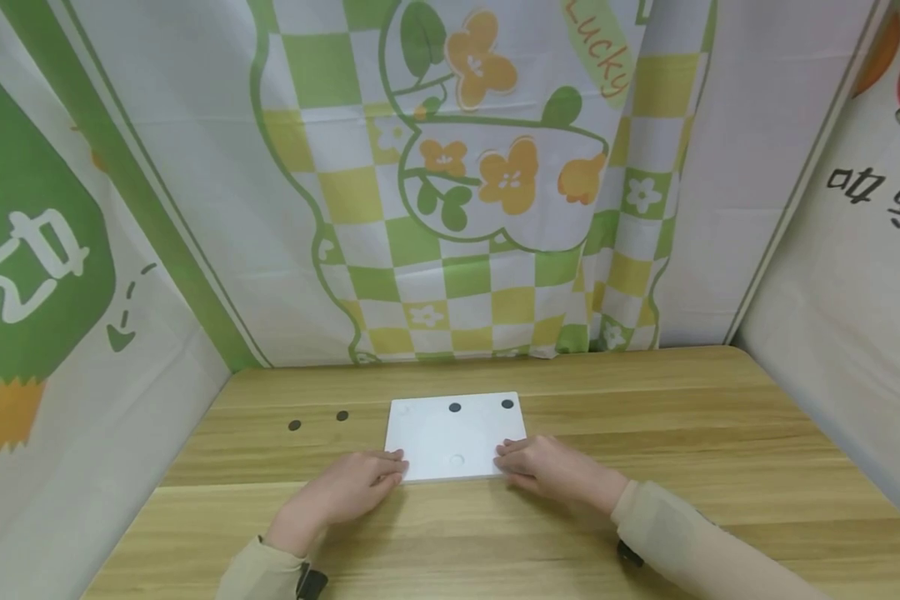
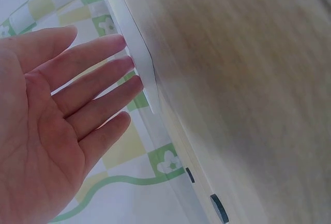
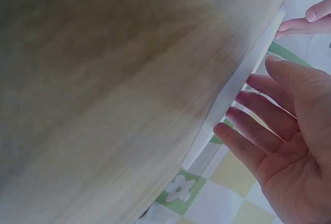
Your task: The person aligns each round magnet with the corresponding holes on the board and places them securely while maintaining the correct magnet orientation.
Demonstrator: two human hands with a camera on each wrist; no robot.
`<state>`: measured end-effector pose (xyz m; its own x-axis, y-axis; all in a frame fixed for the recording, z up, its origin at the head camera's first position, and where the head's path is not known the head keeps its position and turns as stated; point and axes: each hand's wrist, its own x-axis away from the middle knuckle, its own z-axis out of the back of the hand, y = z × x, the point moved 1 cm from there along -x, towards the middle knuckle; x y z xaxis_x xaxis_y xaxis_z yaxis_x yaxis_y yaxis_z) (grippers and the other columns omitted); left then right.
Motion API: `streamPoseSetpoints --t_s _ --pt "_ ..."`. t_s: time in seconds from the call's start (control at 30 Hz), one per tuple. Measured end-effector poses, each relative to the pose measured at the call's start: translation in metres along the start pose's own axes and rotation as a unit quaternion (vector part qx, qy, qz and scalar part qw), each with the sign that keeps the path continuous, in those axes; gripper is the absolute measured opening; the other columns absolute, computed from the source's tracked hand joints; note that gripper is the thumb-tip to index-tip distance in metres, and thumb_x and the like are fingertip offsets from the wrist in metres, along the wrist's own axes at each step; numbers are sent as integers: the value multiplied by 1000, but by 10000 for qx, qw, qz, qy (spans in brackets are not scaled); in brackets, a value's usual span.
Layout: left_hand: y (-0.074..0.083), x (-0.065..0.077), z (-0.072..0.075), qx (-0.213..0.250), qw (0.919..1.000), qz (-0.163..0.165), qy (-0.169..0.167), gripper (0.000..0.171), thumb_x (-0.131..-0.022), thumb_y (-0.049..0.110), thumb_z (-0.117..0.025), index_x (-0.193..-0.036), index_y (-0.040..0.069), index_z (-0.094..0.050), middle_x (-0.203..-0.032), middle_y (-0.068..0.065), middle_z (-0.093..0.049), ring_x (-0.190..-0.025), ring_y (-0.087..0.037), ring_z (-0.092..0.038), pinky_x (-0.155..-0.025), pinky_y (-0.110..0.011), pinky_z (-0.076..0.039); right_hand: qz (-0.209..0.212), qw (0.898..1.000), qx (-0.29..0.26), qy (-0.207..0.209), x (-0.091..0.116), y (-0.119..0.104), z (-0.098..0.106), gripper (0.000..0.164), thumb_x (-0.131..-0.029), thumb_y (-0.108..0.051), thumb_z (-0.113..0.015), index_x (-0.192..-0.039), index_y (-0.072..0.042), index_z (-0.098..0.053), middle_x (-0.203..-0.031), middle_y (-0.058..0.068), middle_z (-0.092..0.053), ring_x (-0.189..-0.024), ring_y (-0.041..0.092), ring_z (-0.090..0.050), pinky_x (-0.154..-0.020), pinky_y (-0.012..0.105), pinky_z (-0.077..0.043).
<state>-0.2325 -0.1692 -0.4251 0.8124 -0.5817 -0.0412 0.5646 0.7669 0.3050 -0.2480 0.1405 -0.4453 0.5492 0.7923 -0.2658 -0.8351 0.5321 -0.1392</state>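
Observation:
A flat white rectangular board (image 1: 450, 437) lies on the wooden table. Two dark round discs sit on its far part, a middle disc (image 1: 455, 407) and a corner disc (image 1: 507, 404). Shallow round recesses show at its far left corner and near the middle of its front edge. My left hand (image 1: 352, 486) touches the board's front left corner with straight fingertips. At the front right corner, the fingertips of my right hand (image 1: 551, 468) rest on the board. Both wrist views show the fingers extended against the board's face, the palms bare.
Two more dark discs lie on the table left of the board, a nearer disc (image 1: 295, 425) and a farther disc (image 1: 342, 416). The wooden table (image 1: 645, 417) meets a patterned cloth (image 1: 465, 283) behind it. Printed cloth walls stand at both sides.

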Motion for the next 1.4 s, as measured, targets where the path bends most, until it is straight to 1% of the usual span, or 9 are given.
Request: streamPoseSetpoints --t_s 0.2,0.37,0.63,0.87,1.1,1.27,1.4 --pt "-2 4 0 113 9999 9 -81 30 -97 22 -52 -120 9 -65 -132 -12 -58 -122 -34 -54 -105 -51 -41 78 10000 18 -7 -1 -2 -2 24 -87 -18 -67 -106 -3 -70 -114 16 -67 -107 27 -66 -90 33 -55" --pt "-6 7 1 156 9999 -16 -47 29 -96 20 -53 -120 8 -65 -132 -14 -58 -122 -35 -54 -105 -52 -41 106 9999 86 24 -1 -2 -2 24 -87 -19 -67 -106 -3 -70 -113 15 -68 -106 26 -66 -91 34 -54" --pt "-16 10 3 139 9999 -24 100 30 -93 17 -57 -120 8 -65 -127 -13 -62 -119 -33 -57 -102 -51 -45 86 9999 74 60 0 1 -2 25 -87 -19 -68 -107 -3 -70 -113 14 -68 -106 26 -66 -90 35 -55" --pt "-26 13 8 315 9993 -2 220 27 -91 16 -61 -116 7 -67 -120 -10 -66 -114 -30 -61 -99 -48 -48 89 9999 78 7 0 1 -2 26 -87 -20 -68 -107 -3 -70 -114 15 -67 -106 27 -66 -91 35 -54" --pt "-36 18 12 173 9993 -86 317 31 -90 17 -62 -119 5 -65 -125 -14 -63 -116 -34 -58 -100 -52 -46 104 9999 39 60 0 1 -2 27 -86 -19 -69 -107 -3 -70 -113 15 -68 -107 27 -66 -91 35 -54" --pt "-42 23 13 117 9994 -183 282 32 -91 18 -60 -120 5 -64 -127 -17 -61 -117 -37 -56 -101 -54 -44 49 10000 12 10 1 1 -1 28 -86 -20 -69 -108 -3 -69 -114 15 -67 -107 26 -65 -90 35 -55" --pt "-48 28 13 63 9996 -51 270 34 -93 22 -59 -122 6 -63 -130 -17 -59 -121 -42 -51 -105 -60 -36 0 10000 -9 -11 0 0 0 30 -86 -21 -69 -110 -3 -69 -114 14 -68 -108 26 -65 -91 34 -54"
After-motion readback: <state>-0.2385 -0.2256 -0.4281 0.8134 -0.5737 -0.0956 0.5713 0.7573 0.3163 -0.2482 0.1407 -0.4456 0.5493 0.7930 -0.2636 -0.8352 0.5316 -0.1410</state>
